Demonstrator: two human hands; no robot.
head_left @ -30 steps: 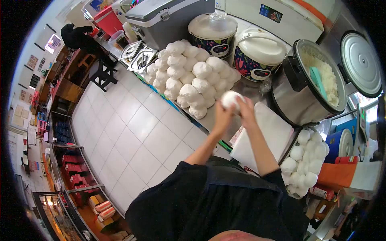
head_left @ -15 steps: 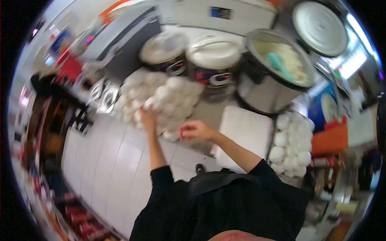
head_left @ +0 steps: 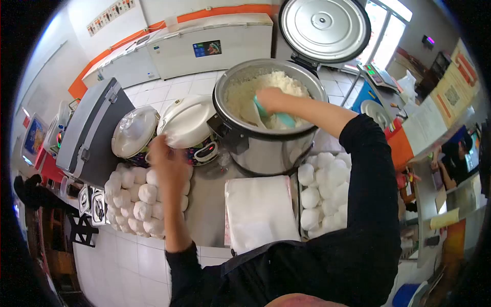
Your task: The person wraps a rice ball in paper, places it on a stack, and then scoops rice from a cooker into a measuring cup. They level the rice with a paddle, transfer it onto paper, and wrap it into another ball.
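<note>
Right hand: I see my right hand (head_left: 271, 99) inside the big rice cooker (head_left: 266, 138) at about 12 o'clock, fingers wrapped around the handle of a teal rice paddle (head_left: 279, 116).
Paddle: its blade is down in the cooked rice (head_left: 255, 87), which lies heaped toward the far wall of the pot.
Cooker lid: the round metal lid (head_left: 323, 23) stands open behind the pot, at 1 o'clock.
Left hand: my left hand (head_left: 168, 161) hovers at 9 o'clock, over the top of a pile of white wrapped balls (head_left: 134, 202); from the back of it I cannot tell whether the fingers grip anything.
Pile: the balls sit on the tabletop (head_left: 207, 204) toward its left edge.
Small cookers: two lidded ones (head_left: 153, 133) stand side by side just beyond my left hand.
Sheets: a stack of white sheets (head_left: 260, 210) lies at centre, near me.
Tray: more white balls (head_left: 322, 192) fill a tray at 3 o'clock, just right of the sheets.
</note>
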